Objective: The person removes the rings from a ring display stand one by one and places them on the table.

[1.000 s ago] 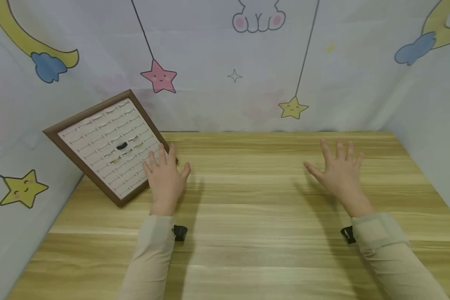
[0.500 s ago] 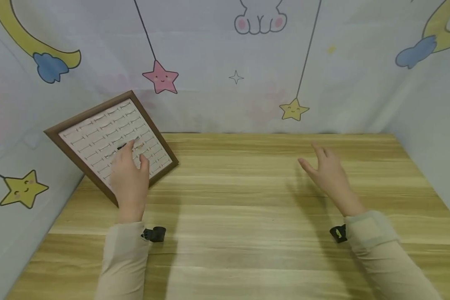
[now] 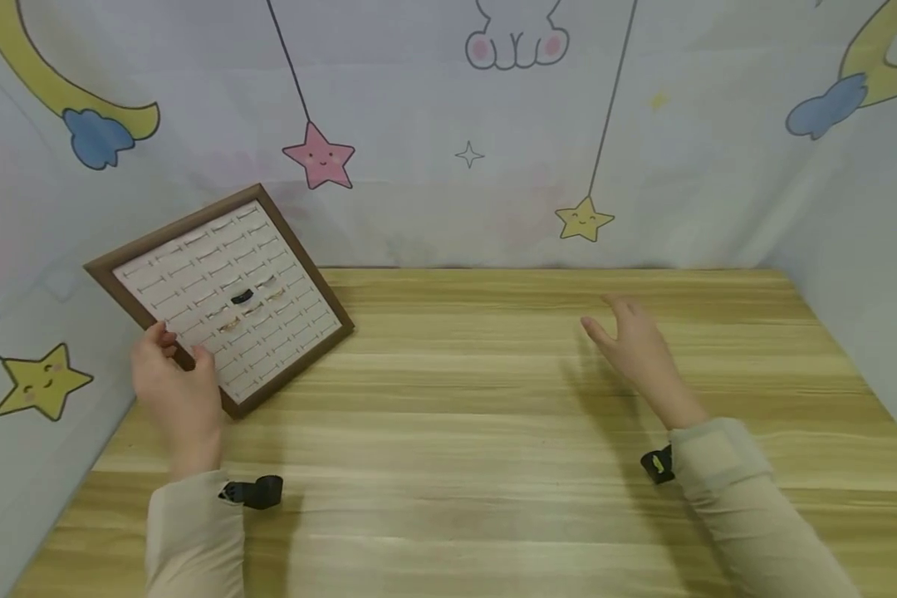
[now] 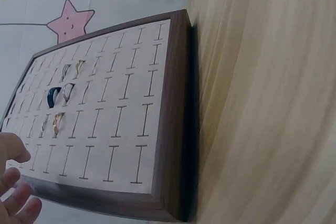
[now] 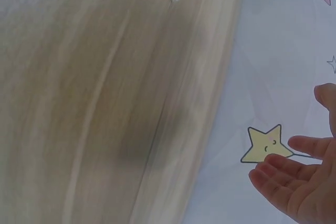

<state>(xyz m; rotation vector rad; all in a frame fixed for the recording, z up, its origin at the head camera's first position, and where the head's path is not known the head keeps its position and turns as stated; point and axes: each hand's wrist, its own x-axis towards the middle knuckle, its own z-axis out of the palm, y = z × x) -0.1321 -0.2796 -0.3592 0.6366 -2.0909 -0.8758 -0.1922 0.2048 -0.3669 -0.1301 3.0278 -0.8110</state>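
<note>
A brown-framed ring display box [image 3: 297, 367] leans at the left of the table, its white slotted pad facing up. Several rings sit in its middle slots, among them a wide dark ring [image 3: 242, 296] and a gold ring [image 4: 55, 125]. My left hand [image 3: 175, 382] is at the box's left lower edge, fingers loosely bent and thumb apart; whether it touches the frame I cannot tell. Nothing shows between its fingers. Over the right part of the table hovers my right hand [image 3: 643, 349], fingers relaxed and holding nothing.
The wood-grain table [image 3: 456, 465] runs back to a pale cloth wall [image 3: 419, 208] printed with stars and moons. Side walls close in at left and right. A black strap [image 3: 257, 492] is on the left wrist, another strap [image 3: 658, 465] on the right.
My left hand has moved left, from the box's right lower edge across its front to its left edge. My right hand has shifted slightly left, its spread fingers relaxing. The box stays put.
</note>
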